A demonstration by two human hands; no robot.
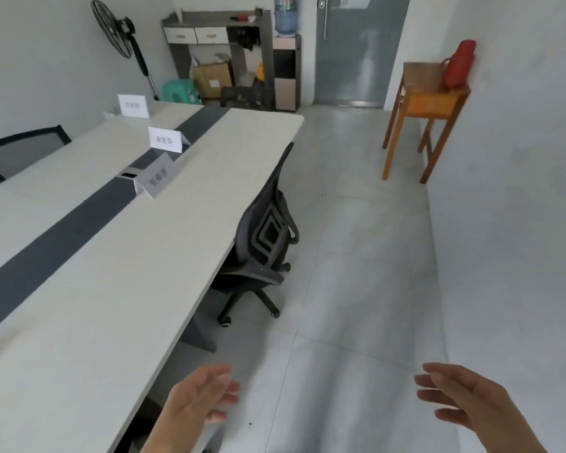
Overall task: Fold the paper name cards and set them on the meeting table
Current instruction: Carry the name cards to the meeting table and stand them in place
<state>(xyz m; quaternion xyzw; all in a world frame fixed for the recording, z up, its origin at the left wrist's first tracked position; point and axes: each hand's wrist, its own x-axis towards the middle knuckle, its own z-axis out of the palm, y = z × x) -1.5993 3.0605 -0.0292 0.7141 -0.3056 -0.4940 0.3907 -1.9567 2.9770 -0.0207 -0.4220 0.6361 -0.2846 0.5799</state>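
Fingers of left hand [196,398] and right hand [464,398] spread, empty; name cards [165,139] stand on table [111,289].

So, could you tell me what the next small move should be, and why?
Probably reach for the nearest name card to straighten it: it looks tilted, unlike the upright middle card and far card, and the left hand and right hand are empty.

We cannot read the print on the far name card [133,106], the middle card [165,139] or the near card [157,178] — all too blurred. The meeting table [79,322] runs off the left and bottom edges.
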